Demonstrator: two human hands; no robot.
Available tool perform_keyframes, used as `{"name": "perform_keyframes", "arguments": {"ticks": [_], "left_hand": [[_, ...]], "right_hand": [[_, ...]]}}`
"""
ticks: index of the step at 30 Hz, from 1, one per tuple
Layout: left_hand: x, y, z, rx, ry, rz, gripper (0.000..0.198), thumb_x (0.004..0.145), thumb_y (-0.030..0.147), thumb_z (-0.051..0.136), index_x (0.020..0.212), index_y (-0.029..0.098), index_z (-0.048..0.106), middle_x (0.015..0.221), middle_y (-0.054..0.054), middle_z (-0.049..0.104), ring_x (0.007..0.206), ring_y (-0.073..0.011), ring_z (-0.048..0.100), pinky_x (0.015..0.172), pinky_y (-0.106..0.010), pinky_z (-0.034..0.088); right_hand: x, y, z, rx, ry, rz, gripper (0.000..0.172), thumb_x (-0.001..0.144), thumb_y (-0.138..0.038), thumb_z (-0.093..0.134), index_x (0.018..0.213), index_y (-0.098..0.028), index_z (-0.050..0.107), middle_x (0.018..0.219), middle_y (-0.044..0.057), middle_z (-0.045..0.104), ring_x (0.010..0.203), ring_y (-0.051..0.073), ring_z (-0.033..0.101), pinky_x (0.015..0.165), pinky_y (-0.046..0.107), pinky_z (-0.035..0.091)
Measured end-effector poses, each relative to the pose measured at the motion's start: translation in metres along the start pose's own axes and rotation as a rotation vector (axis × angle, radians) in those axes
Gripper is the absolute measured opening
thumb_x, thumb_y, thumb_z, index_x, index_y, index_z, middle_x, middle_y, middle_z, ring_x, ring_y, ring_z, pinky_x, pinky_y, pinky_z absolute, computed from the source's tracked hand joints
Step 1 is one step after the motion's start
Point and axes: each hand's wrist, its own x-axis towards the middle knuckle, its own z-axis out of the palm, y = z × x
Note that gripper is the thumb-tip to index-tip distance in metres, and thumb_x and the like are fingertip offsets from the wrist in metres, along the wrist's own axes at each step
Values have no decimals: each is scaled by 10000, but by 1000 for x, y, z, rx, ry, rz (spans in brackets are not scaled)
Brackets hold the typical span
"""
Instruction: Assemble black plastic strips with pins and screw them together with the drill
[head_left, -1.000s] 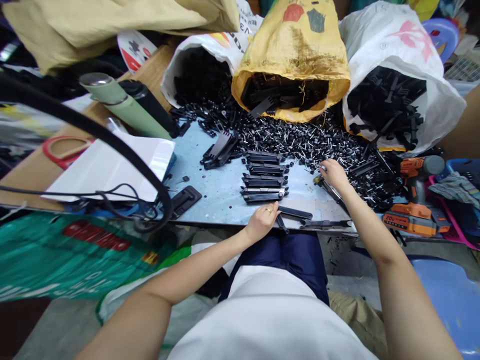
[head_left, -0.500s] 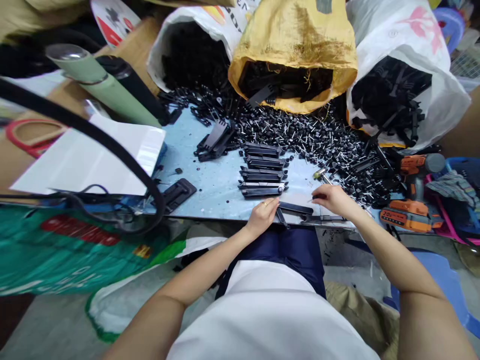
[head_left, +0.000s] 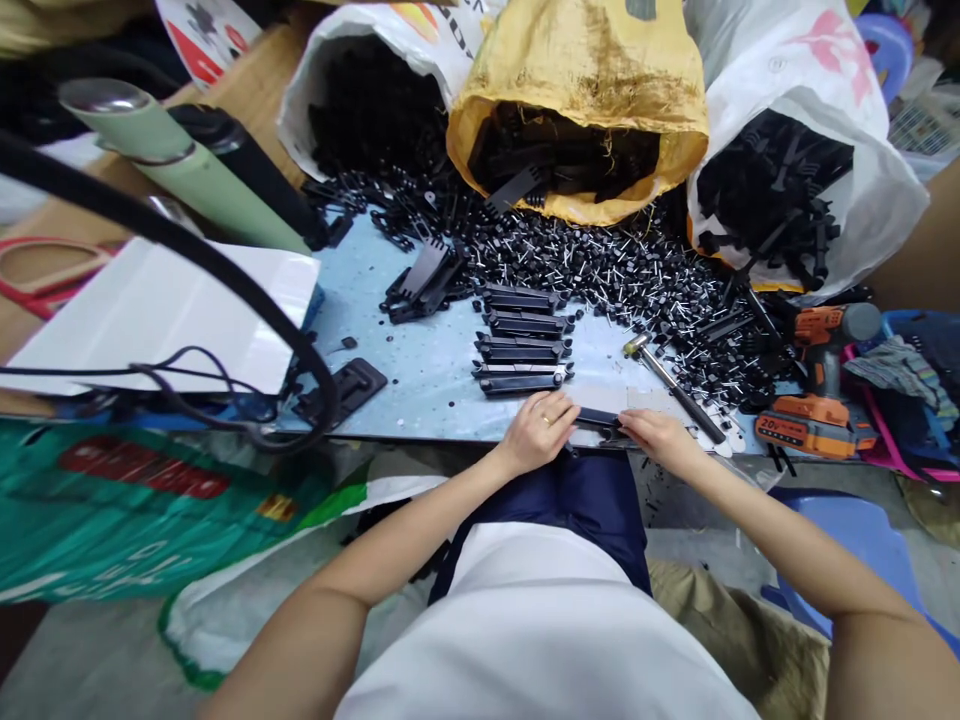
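Observation:
My left hand (head_left: 538, 427) and my right hand (head_left: 654, 436) meet at the near edge of the blue table (head_left: 420, 370). Both are closed on a flat black plastic part (head_left: 600, 420) that lies between them. The left hand wears a ring. Just beyond the hands lies a stack of finished black parts (head_left: 523, 342) in several rows. A small hammer (head_left: 671, 384) lies on the table to the right of the stack. A heap of small black pins (head_left: 622, 275) covers the far half of the table.
Three open sacks of black parts stand at the back: white (head_left: 375, 90), yellow (head_left: 585, 110), white (head_left: 795, 150). An orange cordless drill (head_left: 821, 385) lies right. A green tube (head_left: 180, 170), white sheet (head_left: 165, 310) and black cable (head_left: 225, 290) occupy the left.
My right hand left the pin heap, came back to the table's near edge and closed on the black part beside my left hand. The hammer now lies uncovered.

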Motion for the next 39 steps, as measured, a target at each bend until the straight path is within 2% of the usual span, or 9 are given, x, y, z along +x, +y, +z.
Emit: {"name": "perform_keyframes", "arguments": {"ticks": [5,9,13,16,19,23,27,34,39], "left_hand": [[22,2,10,8,-297,259,365,916,318,403,1151,73,533,1132,-158,608,1032,-236,569,869,-365,433],[40,2,14,59,-420,166,463,903,432,395,1025,31,591,900,-168,655,804,-227,606,685,-318,455],[45,12,-17,-120,-268,44,585,941,458,197,640,125,571,563,-76,574,565,-165,549,525,-268,392],[40,35,-57,-511,-93,48,602,950,448,101,607,163,505,506,-28,518,479,-119,483,484,-244,360],[35,65,-82,-829,92,-16,588,954,431,69,620,171,477,498,-13,505,463,-100,468,484,-227,374],[29,86,-74,-790,359,-157,576,944,464,95,891,148,573,703,-67,617,654,-139,585,587,-253,467],[12,58,-49,-337,372,-42,705,897,569,61,1206,109,496,825,-111,644,793,-192,614,661,-297,502],[-22,-22,-19,139,11,-178,577,877,555,333,1251,147,497,1153,-176,578,1157,-292,487,949,-462,413],[49,-48,8,64,-42,-627,616,894,534,280,1297,99,444,1351,-201,427,1333,-325,255,1039,-521,299]], "right_hand": [[-21,27,32,-62,221,-171,436,897,-448,350,1132,-142,554,974,111,641,838,151,581,722,272,459],[-17,36,21,-232,203,-48,579,844,-597,317,722,-124,627,631,80,576,604,133,501,548,247,337],[-18,14,-20,-53,336,-264,590,877,-560,265,514,-154,491,487,25,450,492,97,390,490,247,247],[-18,-24,-47,377,314,-522,538,912,-500,230,562,-170,470,484,3,422,490,94,384,492,239,265],[-8,-69,-41,874,374,-653,451,926,-454,228,639,-193,458,507,-14,433,499,91,411,502,221,316],[25,-109,15,1147,886,-215,472,884,-555,134,918,-240,484,839,35,551,742,126,546,661,279,461],[46,-88,43,885,941,110,446,858,-562,251,1115,-249,437,1169,80,486,1086,178,501,907,397,435],[-37,49,-40,204,925,741,461,786,-494,465,1070,-131,486,1144,175,506,1140,270,450,992,470,345],[-89,119,-97,-61,676,1297,478,752,-446,530,1107,-127,493,1172,266,497,1156,362,449,950,502,378]]}}
